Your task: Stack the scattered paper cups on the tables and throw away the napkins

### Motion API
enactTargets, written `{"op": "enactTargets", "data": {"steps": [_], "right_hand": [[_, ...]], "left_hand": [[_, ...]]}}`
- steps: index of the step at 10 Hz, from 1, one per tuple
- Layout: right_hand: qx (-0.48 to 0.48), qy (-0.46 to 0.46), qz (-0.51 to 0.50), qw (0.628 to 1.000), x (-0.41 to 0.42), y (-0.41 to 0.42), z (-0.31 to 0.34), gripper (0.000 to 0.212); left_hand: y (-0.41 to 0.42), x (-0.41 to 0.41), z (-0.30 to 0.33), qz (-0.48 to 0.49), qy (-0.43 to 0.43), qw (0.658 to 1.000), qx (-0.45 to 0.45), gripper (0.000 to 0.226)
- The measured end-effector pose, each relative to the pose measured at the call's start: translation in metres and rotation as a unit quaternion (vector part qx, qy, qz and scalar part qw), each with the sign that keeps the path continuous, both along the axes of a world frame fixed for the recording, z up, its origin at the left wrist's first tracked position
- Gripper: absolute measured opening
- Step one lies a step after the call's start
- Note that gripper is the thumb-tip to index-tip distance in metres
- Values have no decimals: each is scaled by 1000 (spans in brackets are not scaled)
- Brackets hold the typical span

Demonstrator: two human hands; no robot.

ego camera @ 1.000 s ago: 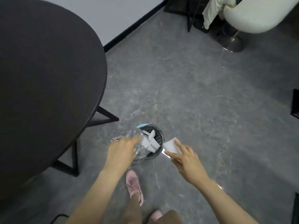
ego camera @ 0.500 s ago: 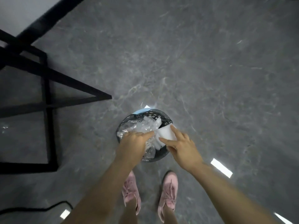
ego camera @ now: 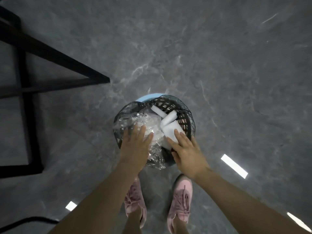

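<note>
A small round wastebasket with a dark mesh wall and a pale blue rim stands on the floor right in front of my feet. Several white folded napkins lie inside it, next to crumpled clear plastic. My left hand lies flat with straight fingers on the plastic, over the basket's near left side. My right hand reaches over the near right rim, and its straight fingers press on a white napkin in the basket. No paper cups are in view.
The black metal legs and crossbars of a table stand on the grey floor to the left. A black cable runs along the bottom left. My pink shoes are just below the basket. Open floor stretches ahead and right.
I have leaned closer over the basket. My right hand brought the napkin from beside the rim down into it, and its fingers have straightened. My left hand flattened on the plastic.
</note>
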State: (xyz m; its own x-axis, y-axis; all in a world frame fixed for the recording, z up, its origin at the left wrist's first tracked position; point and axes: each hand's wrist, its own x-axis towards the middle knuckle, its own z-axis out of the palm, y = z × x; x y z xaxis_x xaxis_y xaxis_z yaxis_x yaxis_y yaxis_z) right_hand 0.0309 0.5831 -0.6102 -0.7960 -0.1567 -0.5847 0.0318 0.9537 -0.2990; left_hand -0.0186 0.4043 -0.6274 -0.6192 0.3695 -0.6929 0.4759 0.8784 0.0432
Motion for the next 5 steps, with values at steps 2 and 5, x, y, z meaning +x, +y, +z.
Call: {"op": "enactTargets", "data": {"steps": [2, 5], "right_hand": [[83, -37, 91, 992, 0, -6, -20, 55], [29, -109, 99, 989, -46, 7, 59, 51]], "left_hand": [[8, -10, -29, 6, 0, 1000, -1, 70], [9, -27, 37, 43, -46, 996, 61, 71]]}}
